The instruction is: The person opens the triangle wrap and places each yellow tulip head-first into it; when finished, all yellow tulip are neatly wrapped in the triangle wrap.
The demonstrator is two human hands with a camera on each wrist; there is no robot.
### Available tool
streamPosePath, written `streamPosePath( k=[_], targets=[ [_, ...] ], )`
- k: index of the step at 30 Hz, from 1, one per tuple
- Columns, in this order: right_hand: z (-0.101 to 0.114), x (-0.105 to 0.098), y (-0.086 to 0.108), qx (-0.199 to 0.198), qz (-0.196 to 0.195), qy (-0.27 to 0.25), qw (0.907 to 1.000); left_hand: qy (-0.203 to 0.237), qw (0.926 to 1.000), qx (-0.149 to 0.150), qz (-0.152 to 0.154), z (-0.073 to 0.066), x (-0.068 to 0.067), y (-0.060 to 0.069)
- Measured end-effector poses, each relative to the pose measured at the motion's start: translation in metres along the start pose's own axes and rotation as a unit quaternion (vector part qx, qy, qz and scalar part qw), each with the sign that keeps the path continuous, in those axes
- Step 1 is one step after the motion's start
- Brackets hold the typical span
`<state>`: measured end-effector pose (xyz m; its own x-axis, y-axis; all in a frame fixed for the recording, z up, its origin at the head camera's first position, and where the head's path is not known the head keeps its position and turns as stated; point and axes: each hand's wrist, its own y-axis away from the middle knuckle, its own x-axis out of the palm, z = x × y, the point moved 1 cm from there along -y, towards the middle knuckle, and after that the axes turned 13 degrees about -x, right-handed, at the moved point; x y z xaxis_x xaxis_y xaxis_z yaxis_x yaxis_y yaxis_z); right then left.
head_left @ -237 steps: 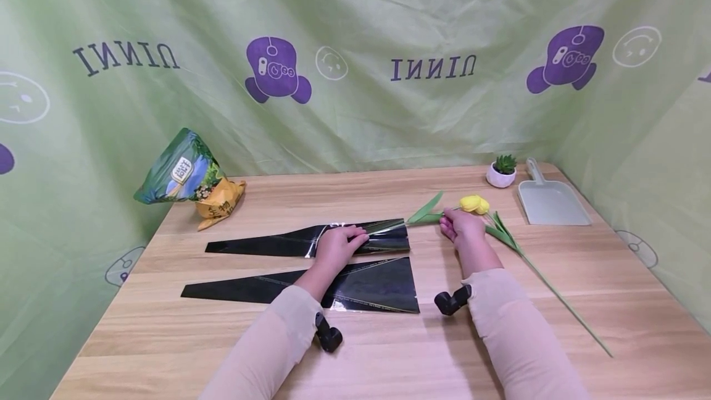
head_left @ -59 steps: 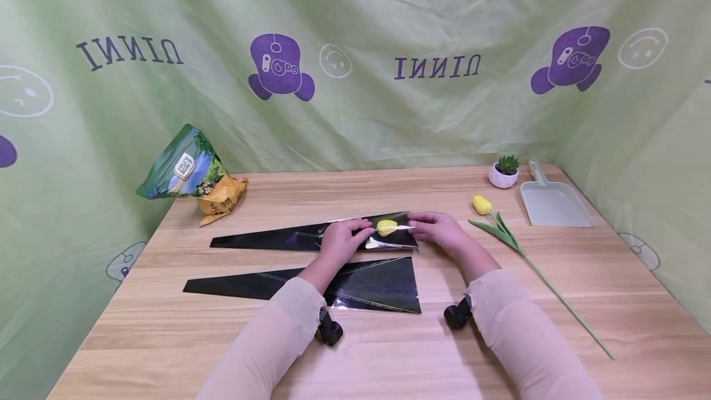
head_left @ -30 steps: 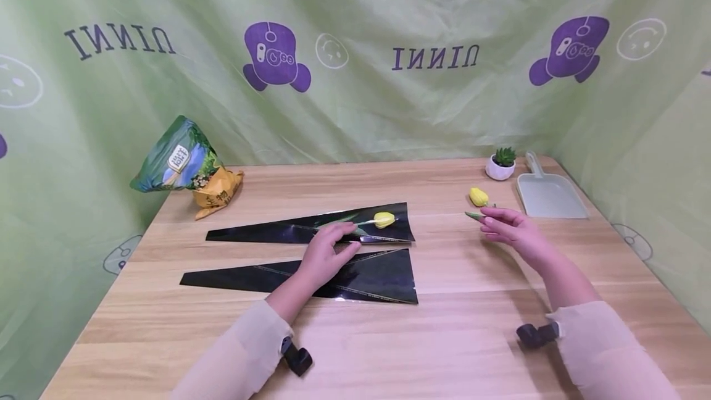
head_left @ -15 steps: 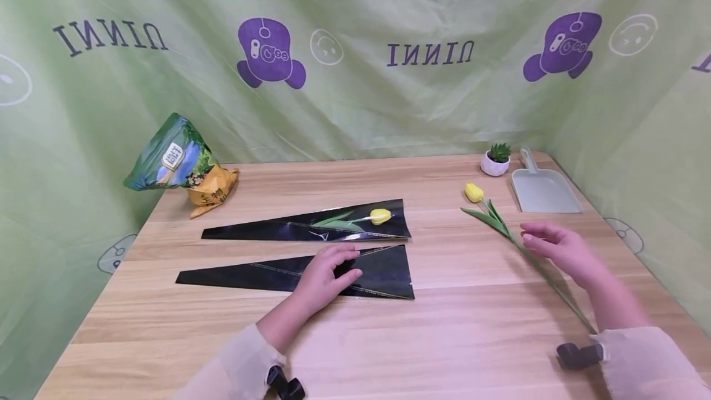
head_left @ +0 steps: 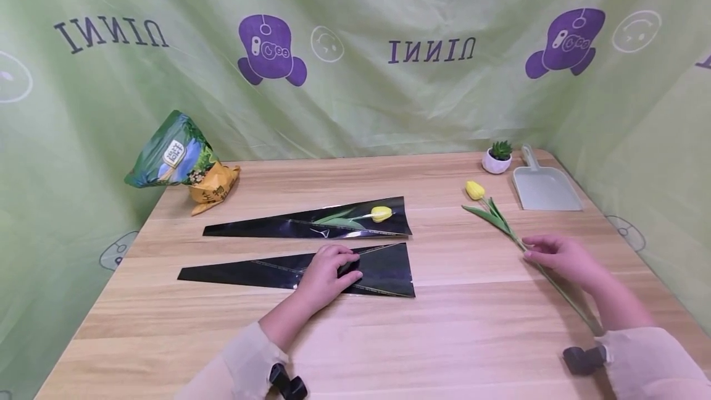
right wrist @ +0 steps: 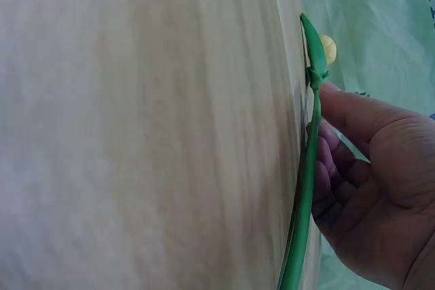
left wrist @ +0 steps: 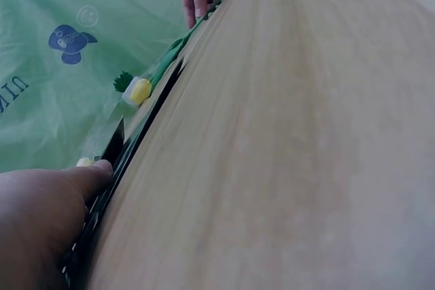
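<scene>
My left hand (head_left: 328, 273) rests on the nearer black flower sleeve (head_left: 383, 267), fingers loosely bent over its middle. In the left wrist view, the left thumb (left wrist: 95, 174) lies along the sleeve's edge. Behind it, the farther black sleeve (head_left: 261, 227) holds a yellow tulip (head_left: 381, 213), whose leaves show through the clear front. At the right, my right hand (head_left: 566, 261) pinches the green stem of a second artificial tulip (head_left: 474, 190), below its leaves. The stem (right wrist: 307, 174) runs past the thumb and curled fingers in the right wrist view; it lies along the table.
A green and orange bag (head_left: 178, 156) stands at the back left. At the back right are a small succulent in a white pot (head_left: 497, 162) and a grey dustpan (head_left: 547, 189). A green printed curtain (head_left: 355, 104) surrounds the wooden table (head_left: 444, 338).
One tulip has gone into the farther sleeve. The left hand has then shifted down onto the nearer sleeve. My right hand has moved right to the second tulip's stem.
</scene>
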<state>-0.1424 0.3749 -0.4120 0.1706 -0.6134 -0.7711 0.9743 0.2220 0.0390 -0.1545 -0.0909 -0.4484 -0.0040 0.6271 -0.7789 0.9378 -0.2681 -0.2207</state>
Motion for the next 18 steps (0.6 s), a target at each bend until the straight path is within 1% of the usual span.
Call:
streamPosePath(
  k=[2,6,8,11,15,18],
  targets=[
    [0.000,0.000,-0.002,0.005,0.004,0.022,0.9997,-0.003,1.0000,0.003,0.001,-0.001,0.001,-0.001],
    [0.001,0.001,-0.005,0.010,0.007,0.047,0.9988,-0.001,1.0000,-0.003,0.007,-0.002,0.001,-0.002],
    [0.002,0.002,-0.006,0.012,0.006,0.053,0.9985,0.001,0.9999,-0.007,0.008,-0.004,0.001,-0.003],
    [0.004,0.002,-0.006,0.009,0.003,0.058,0.9983,-0.007,0.9999,-0.011,0.008,-0.008,0.001,-0.005],
    [0.006,0.003,-0.006,0.008,0.003,0.060,0.9982,-0.021,0.9995,-0.015,0.020,-0.014,0.005,-0.007],
    [0.008,0.003,-0.007,0.012,0.003,0.059,0.9982,-0.019,0.9992,-0.017,0.029,-0.019,0.008,-0.009]
  ],
)
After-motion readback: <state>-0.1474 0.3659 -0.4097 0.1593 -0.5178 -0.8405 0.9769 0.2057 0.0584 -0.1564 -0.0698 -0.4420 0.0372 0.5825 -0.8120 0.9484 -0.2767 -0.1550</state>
